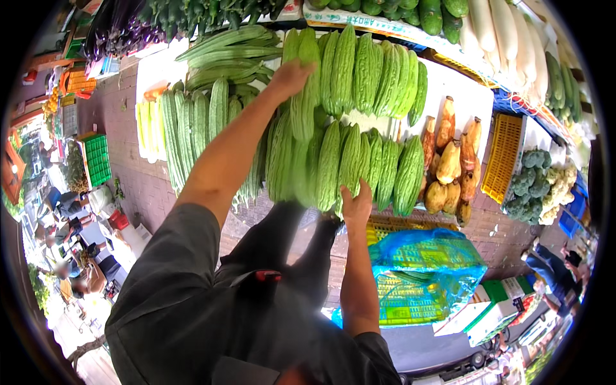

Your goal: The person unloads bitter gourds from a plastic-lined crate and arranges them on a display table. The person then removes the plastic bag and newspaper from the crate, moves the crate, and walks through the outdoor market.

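Light green bitter melons lie in two rows, a far row [369, 70] and a near row [350, 160], on a white stall surface [443, 76]. My left hand [294, 80] is closed around the upper part of a long bitter melon [304, 114] at the left end of the far row. That melon hangs over the near row, and its lower end is blurred. My right hand [357, 205] is at the front edge, thumb and fingers around the lower end of a bitter melon in the near row. Its fingertips are partly hidden.
Long ridged gourds [186, 119] lie to the left, lotus roots [449, 160] to the right. A yellow crate [502, 157] stands beyond these roots. Near my right forearm is a crate wrapped in blue plastic [427, 269]. Eggplants [122, 29] and white radishes [504, 29] line the back.
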Available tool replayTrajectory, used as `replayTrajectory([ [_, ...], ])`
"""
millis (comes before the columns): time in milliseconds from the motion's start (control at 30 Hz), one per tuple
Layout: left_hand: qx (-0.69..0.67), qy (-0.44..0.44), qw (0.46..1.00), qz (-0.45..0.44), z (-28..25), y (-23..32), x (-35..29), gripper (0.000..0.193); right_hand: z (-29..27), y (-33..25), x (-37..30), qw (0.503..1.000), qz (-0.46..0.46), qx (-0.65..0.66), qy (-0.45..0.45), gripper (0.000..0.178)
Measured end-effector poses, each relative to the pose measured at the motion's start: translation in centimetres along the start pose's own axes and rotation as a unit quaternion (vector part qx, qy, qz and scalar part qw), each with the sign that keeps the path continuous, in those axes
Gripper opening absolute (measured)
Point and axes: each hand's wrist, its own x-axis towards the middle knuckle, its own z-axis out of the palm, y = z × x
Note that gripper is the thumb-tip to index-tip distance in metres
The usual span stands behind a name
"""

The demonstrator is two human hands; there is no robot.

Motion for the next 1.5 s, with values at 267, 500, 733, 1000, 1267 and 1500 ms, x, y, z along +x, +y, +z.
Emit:
replayTrajectory([
  [267,0.095,0.063,0.993,-0.014,0.5,1.1,8.6,0.073,-4.7,1.7,-6.4,0.979,0.091,0.165,0.074,0.042],
  [500,0.349,0.081,0.923,0.140,0.7,-2.0,5.7,0.046,-12.4,3.9,-14.2,0.915,0.204,0.265,0.225,0.028],
  [733,-0.117,-0.097,0.973,0.174,12.7,12.2,-22.2,0.031,-12.9,19.9,-25.6,0.676,0.405,0.402,0.466,0.025],
  [1000,0.133,-0.558,0.734,0.362,42.1,9.0,-40.5,0.040,-0.9,35.2,-22.9,0.639,0.340,0.620,0.304,0.032],
  [1267,0.337,-0.255,0.847,0.322,48.0,7.5,-35.4,0.051,2.4,33.2,-15.0,0.622,0.369,0.636,0.271,0.053],
  [1500,0.361,-0.168,0.873,0.283,48.2,4.9,-33.6,0.062,3.2,32.0,-13.7,0.759,0.393,0.432,0.286,0.057],
])
